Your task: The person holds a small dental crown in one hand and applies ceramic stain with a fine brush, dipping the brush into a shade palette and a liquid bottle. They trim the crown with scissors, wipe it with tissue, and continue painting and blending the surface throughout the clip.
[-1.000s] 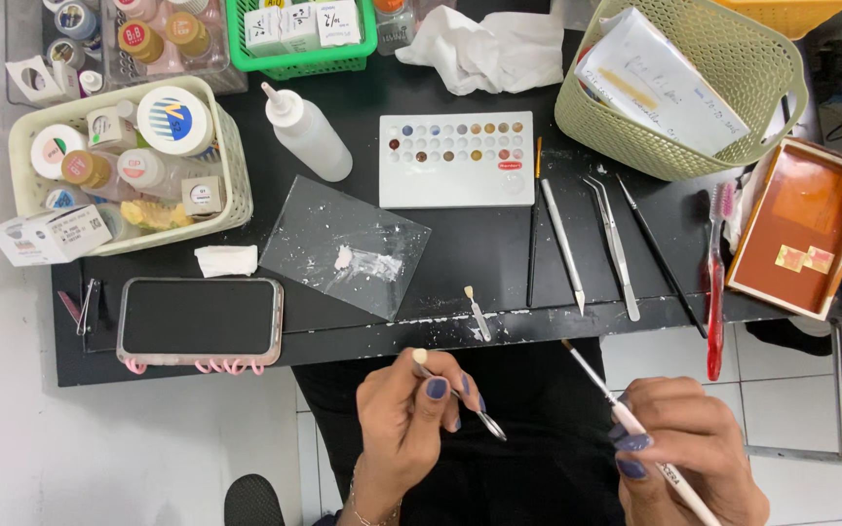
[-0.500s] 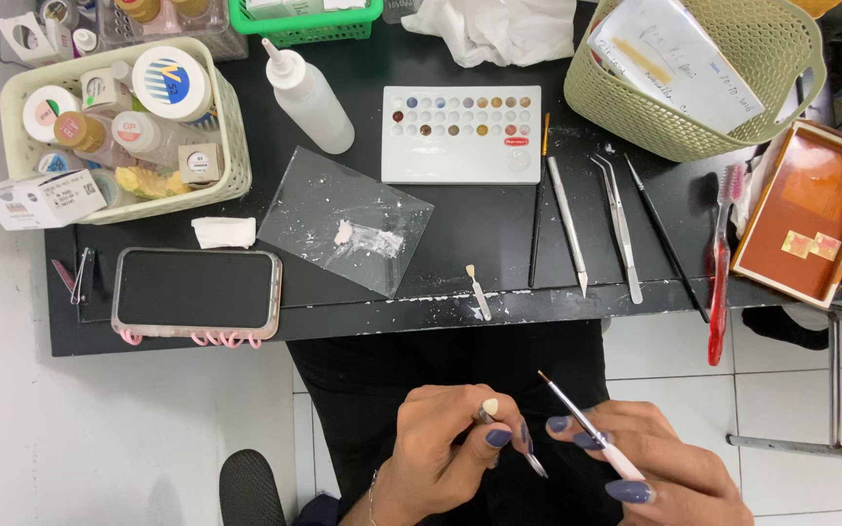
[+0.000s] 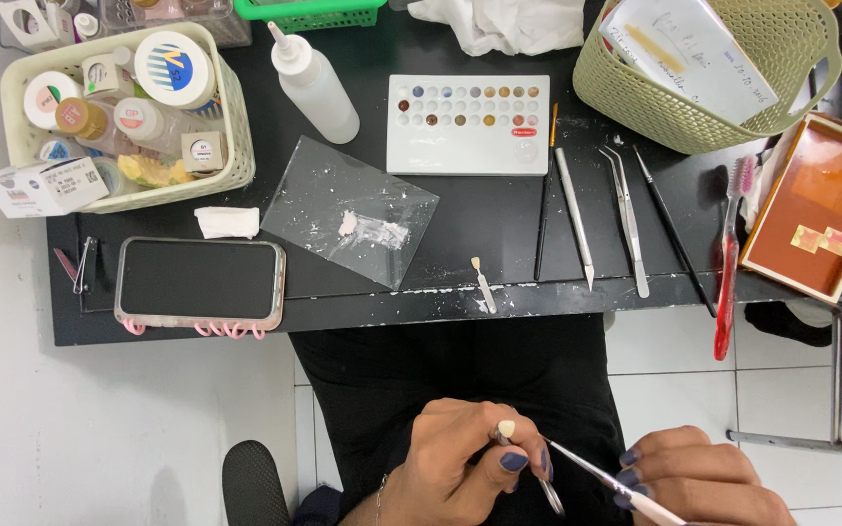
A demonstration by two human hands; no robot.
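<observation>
Two hands work low over the lap, below the black table (image 3: 499,209). Left hand (image 3: 460,468) has its fingers curled in, thumb and forefinger pinching a thin metal holder (image 3: 538,475) with a small pale tooth-shaped piece (image 3: 506,429) on its upper end — right at the fingertips. Right hand (image 3: 704,482) pinches a slim white-handled brush (image 3: 606,474), tip angled up-left toward that piece, close by it; I cannot tell if it touches. Up on the table: a white palette with coloured wells (image 3: 468,124), a clear glass slab with white paste (image 3: 351,211), a dark phone in a pink case (image 3: 199,282), and metal tweezers (image 3: 626,221) beside a red toothbrush (image 3: 730,258).
</observation>
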